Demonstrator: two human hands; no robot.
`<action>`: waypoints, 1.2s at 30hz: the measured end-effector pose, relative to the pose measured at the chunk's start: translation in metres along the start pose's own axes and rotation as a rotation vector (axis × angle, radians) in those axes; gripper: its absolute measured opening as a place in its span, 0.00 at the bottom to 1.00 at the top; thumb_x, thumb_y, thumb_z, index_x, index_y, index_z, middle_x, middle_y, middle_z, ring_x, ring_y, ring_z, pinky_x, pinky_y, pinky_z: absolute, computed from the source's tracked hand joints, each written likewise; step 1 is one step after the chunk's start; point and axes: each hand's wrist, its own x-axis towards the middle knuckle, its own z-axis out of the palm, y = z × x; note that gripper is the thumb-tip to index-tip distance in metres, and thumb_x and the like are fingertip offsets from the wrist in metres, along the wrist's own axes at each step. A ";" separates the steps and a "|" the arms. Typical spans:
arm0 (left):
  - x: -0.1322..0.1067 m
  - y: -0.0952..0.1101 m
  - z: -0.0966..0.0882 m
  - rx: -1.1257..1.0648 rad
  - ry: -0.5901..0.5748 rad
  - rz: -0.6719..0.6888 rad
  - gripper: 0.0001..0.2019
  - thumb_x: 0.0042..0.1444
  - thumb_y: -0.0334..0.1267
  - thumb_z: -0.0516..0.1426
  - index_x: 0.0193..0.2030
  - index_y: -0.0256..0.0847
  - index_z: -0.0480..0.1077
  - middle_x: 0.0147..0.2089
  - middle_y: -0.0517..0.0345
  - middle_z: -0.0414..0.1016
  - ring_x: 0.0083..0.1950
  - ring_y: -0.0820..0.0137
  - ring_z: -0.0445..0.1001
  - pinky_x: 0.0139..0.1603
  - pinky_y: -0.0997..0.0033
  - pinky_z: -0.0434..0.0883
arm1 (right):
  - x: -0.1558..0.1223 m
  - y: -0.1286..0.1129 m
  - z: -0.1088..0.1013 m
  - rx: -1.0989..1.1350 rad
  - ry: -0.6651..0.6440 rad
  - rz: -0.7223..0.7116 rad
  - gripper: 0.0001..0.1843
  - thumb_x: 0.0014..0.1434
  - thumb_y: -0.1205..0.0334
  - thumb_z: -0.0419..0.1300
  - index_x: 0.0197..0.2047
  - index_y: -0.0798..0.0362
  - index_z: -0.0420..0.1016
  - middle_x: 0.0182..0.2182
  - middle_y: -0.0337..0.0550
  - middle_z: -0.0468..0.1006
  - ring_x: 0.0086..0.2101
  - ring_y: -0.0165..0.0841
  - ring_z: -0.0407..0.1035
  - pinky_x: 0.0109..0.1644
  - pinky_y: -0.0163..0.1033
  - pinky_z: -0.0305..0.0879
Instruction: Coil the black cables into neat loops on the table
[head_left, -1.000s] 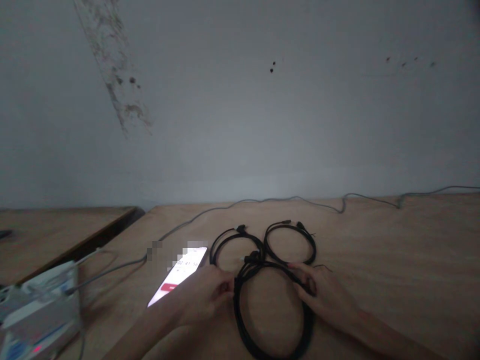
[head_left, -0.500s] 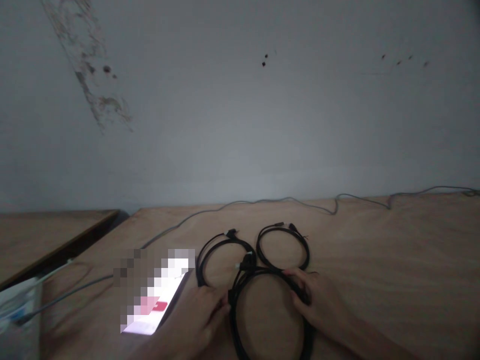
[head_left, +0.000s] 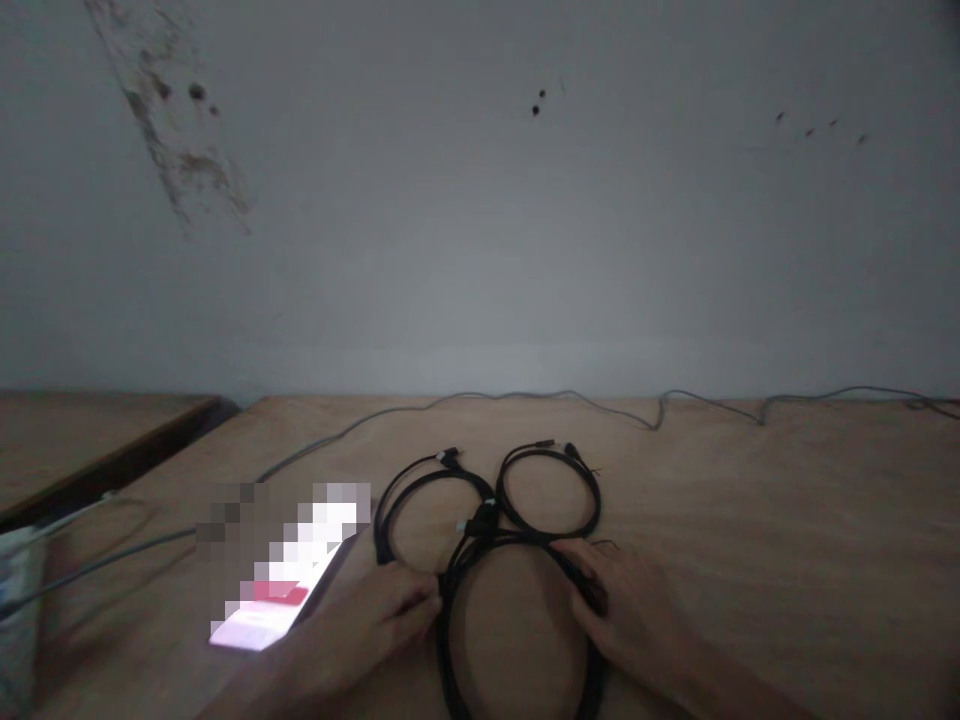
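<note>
A large front coil of black cable (head_left: 445, 650) lies on the wooden table between my hands, its connector end (head_left: 484, 518) resting at the top of the loop. My left hand (head_left: 382, 610) has its thumb and fingers closed at the coil's left side. On the other side, my right hand (head_left: 630, 605) grips the cable, thumb inside the loop and fingers over the top. Just beyond are two smaller black coils: a left coil (head_left: 450, 474), close to my left fingertips, and a right coil (head_left: 598, 505). Both meet the front coil near its connector.
A lit phone-like screen (head_left: 315, 545), partly pixelated, lies left of the coils. A thin grey cord (head_left: 390, 409) runs along the back of the table (head_left: 787, 540) by the wall. A whitish object (head_left: 22, 620) sits at the left edge, near a gap between tabletops.
The view has shifted slightly, so the table, coils and screen appear farther left. Both hands stay at the front coil, with little movement relative to it.
</note>
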 end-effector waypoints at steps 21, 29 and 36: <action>-0.002 0.024 0.009 0.028 0.140 -0.162 0.23 0.70 0.51 0.46 0.30 0.41 0.68 0.31 0.57 0.75 0.36 0.64 0.74 0.35 0.69 0.63 | -0.012 0.008 0.011 0.047 0.041 -0.089 0.31 0.57 0.65 0.57 0.65 0.43 0.68 0.51 0.44 0.78 0.50 0.44 0.71 0.54 0.51 0.66; -0.011 0.013 -0.011 0.384 0.064 0.328 0.07 0.67 0.36 0.51 0.46 0.43 0.70 0.45 0.54 0.76 0.44 0.64 0.74 0.44 0.67 0.67 | -0.013 0.010 0.011 -0.005 0.063 -0.135 0.29 0.58 0.65 0.56 0.64 0.46 0.69 0.53 0.48 0.77 0.52 0.46 0.69 0.57 0.54 0.64; -0.012 -0.001 -0.001 0.560 0.098 0.452 0.17 0.73 0.34 0.43 0.44 0.40 0.74 0.41 0.50 0.78 0.40 0.63 0.75 0.42 0.65 0.69 | -0.015 0.009 0.012 -0.003 0.052 -0.125 0.31 0.60 0.63 0.56 0.66 0.43 0.66 0.52 0.48 0.77 0.52 0.47 0.69 0.56 0.54 0.65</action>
